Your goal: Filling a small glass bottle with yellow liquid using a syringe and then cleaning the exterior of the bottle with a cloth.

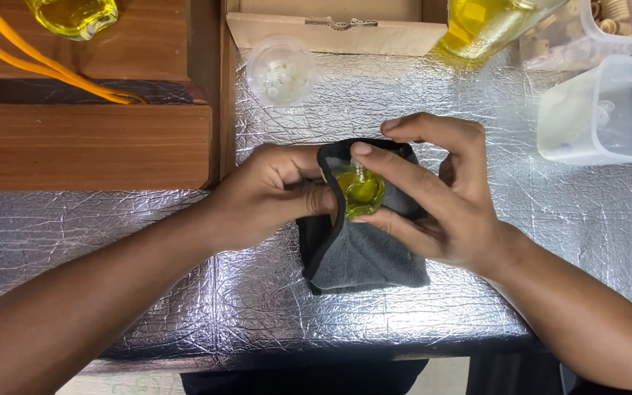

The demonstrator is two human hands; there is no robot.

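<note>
While my left hand (pixel 272 192) closes its fingers around the small yellow glass bottle (pixel 360 189) and the dark grey cloth (pixel 363 252), my right hand (pixel 440 197) pinches the cloth's far edge over the bottle. Both sit mid-table on the crinkled foil sheet (pixel 418 307). A clear plastic cup (pixel 281 71) stands farther off, left.

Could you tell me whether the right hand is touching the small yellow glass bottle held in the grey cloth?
Touching. The head view shows the right hand with its fingertips pressed on the yellow bottle, above and below it, with no gap, over the grey cloth.
</note>
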